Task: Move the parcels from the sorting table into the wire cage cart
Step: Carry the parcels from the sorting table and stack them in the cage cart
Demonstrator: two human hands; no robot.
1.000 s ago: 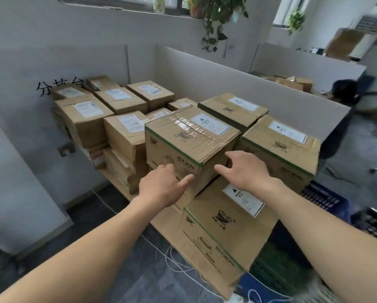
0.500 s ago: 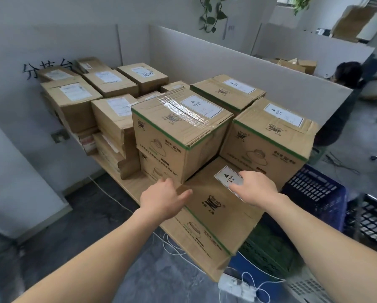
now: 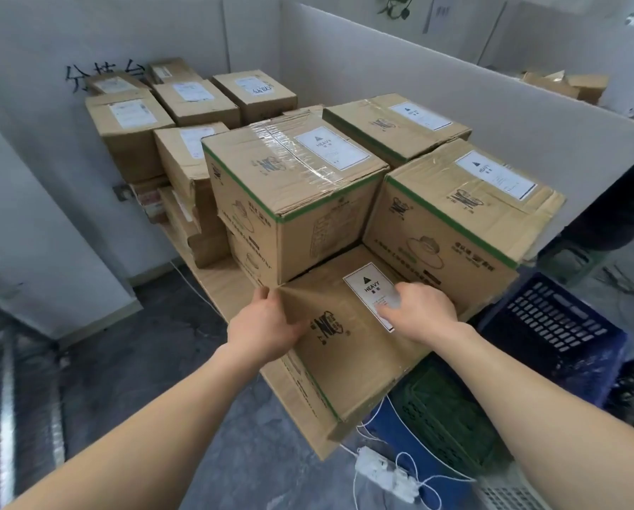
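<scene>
Parcel (image 3: 345,347): brown carton, green edge stripe, white HEAVY label (image 3: 363,285), at near corner of sorting table (image 3: 227,288). Left hand (image 3: 260,325) clasps its far-left corner, thumb on top. Right hand (image 3: 424,311) rests palm-down on label, fingers loosely bent. Stacked cartons (image 3: 293,185) touching behind.

The nearest parcel (image 3: 345,355) sits on the table's (image 3: 231,288) front corner, with the left grip (image 3: 262,325) at its left edge and the right grip (image 3: 424,312) on its top. Behind the left grip stand two stacked parcels (image 3: 289,185) (one on the other). Behind the right grip is a lone parcel (image 3: 455,222). Right of the right grip, crates (image 3: 554,325) lie on the floor (image 3: 161,344).
</scene>
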